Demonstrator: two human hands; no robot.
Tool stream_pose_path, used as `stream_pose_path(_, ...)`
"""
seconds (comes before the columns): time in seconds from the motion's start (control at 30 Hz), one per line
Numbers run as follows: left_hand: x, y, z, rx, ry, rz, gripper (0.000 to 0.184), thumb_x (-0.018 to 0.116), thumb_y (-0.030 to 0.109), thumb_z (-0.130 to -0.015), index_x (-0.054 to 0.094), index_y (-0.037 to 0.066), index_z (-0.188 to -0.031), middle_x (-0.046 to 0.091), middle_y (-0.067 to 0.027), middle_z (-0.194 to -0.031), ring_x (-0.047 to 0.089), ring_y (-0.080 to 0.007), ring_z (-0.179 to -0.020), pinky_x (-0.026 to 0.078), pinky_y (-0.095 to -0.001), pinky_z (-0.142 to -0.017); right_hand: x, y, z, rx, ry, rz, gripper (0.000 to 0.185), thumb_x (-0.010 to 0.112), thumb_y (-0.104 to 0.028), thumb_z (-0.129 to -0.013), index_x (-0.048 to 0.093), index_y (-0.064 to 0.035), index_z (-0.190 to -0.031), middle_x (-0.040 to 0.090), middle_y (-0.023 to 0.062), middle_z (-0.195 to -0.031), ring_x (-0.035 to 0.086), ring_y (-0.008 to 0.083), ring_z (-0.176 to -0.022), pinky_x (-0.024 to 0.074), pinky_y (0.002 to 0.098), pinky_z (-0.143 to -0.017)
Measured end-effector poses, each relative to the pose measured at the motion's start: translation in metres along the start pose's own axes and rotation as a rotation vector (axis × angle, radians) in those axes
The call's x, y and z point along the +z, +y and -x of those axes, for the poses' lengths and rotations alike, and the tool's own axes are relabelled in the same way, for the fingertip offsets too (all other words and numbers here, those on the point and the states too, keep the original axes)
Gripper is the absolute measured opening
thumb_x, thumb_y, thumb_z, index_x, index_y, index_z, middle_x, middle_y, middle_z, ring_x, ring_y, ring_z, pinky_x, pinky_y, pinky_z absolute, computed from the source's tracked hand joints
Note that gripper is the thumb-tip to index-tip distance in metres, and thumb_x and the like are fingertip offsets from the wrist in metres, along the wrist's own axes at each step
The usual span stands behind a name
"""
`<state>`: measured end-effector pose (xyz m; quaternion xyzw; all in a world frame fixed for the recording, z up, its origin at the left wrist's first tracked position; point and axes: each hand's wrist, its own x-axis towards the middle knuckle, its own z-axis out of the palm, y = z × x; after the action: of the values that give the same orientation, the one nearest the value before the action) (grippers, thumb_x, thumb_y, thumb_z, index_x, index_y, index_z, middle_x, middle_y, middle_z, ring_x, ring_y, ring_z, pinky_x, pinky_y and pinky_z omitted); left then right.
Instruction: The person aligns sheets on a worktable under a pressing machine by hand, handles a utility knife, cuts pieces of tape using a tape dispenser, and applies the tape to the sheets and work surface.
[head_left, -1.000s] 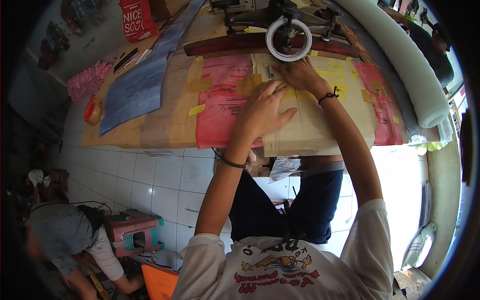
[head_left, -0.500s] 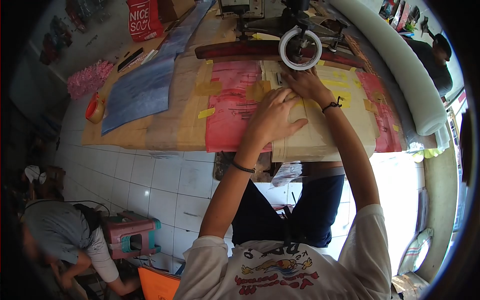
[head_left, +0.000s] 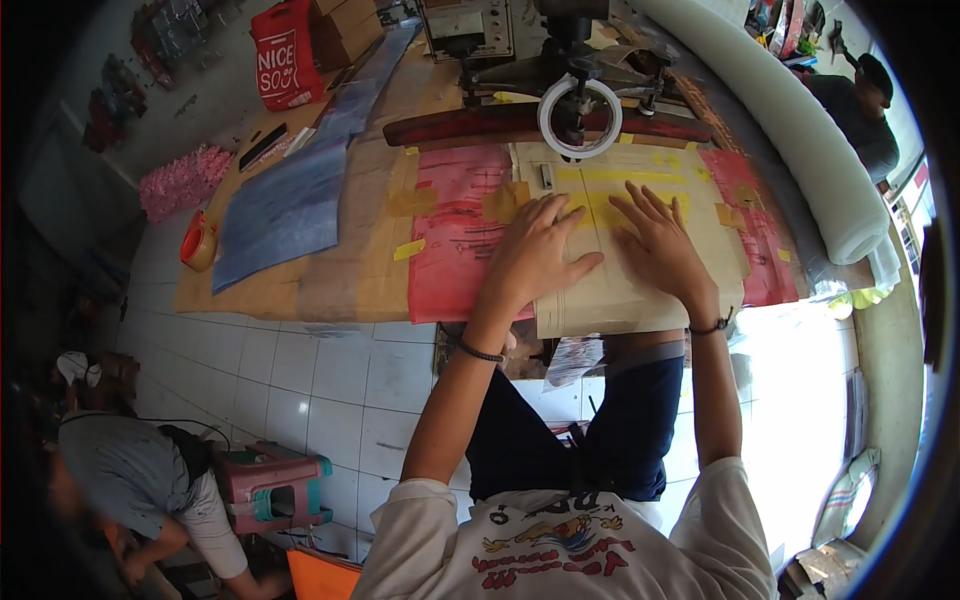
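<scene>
Head view: your left hand and right hand lie on the tan sheet, fingers slightly spread, pinching nothing.

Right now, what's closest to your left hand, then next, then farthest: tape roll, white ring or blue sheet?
From the left hand:
1. White ring, ahead, past the fingertips
2. Blue sheet, to the left
3. Tape roll, farther left
</scene>
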<state>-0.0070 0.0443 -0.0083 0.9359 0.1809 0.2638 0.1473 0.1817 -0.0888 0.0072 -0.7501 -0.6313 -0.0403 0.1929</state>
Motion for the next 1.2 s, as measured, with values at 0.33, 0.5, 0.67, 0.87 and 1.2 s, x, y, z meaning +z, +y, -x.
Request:
stream_pose_path(0.33, -0.001, 0.002, -0.001, -0.005, -0.019, 0.013, 0.068, 0.076, 0.043, -0.088, 0.062, -0.002, -0.137, 0.050, -0.0175, -0.150, 0.045, -0.0346, -0.142, 0.037, -0.0441, -0.119, -0.003, 0.001, 0.035, 0.030, 0.219, -0.041, 0.030, 0.063, -0.023, -0.098, 0.070, -0.0102, -0.124, 0.061, 0.0142, -0.144, 0.052, 0.0340, -0.137, 0.0305, 0.0533, -0.121)
stream_pose_path(0.5, -0.004, 0.004, -0.002, -0.028, -0.017, 0.064, 0.068, 0.076, 0.039, -0.088, 0.059, -0.003, -0.139, 0.050, -0.0181, -0.151, 0.045, -0.0352, -0.141, 0.038, -0.0441, -0.118, 0.000, 0.001, 0.037, 0.028, 0.273, -0.056, 0.026, 0.065, -0.023, -0.097, 0.073, -0.0100, -0.118, 0.067, 0.0112, -0.136, 0.057, 0.0322, -0.132, 0.0350, 0.0517, -0.118)
stream_pose_path(0.67, -0.017, 0.003, 0.003, -0.144, 0.124, 0.338, 0.060, 0.072, 0.033, -0.093, 0.057, -0.002, -0.139, 0.053, -0.0199, -0.147, 0.047, -0.0369, -0.139, 0.037, -0.0452, -0.118, -0.001, -0.001, 0.040, 0.057, 0.317, -0.202, 0.023, 0.069, -0.023, -0.094, 0.075, -0.0099, -0.112, 0.072, 0.0080, -0.127, 0.062, 0.0283, -0.124, 0.0421, 0.0478, -0.110)
stream_pose_path(0.87, -0.025, -0.005, 0.033, -0.070, 0.029, 0.101, 0.052, 0.072, 0.030, -0.093, 0.062, 0.005, -0.137, 0.058, -0.0154, -0.141, 0.051, -0.0354, -0.134, 0.037, -0.0472, -0.117, -0.009, -0.003, 0.038, -0.061, 0.268, -0.099, 0.022, 0.072, -0.028, -0.091, 0.078, -0.0153, -0.108, 0.072, 0.0062, -0.127, 0.062, 0.0282, -0.124, 0.0425, 0.0461, -0.110)
stream_pose_path(1.2, -0.025, 0.000, 0.037, -0.015, 0.076, 0.028, 0.053, 0.078, 0.033, -0.087, 0.067, 0.009, -0.132, 0.060, -0.0142, -0.139, 0.052, -0.0347, -0.131, 0.039, -0.0472, -0.114, -0.008, -0.006, 0.040, -0.043, 0.260, -0.106, 0.020, 0.073, -0.029, -0.090, 0.080, -0.0167, -0.105, 0.072, 0.0051, -0.128, 0.061, 0.0294, -0.124, 0.0421, 0.0464, -0.111)
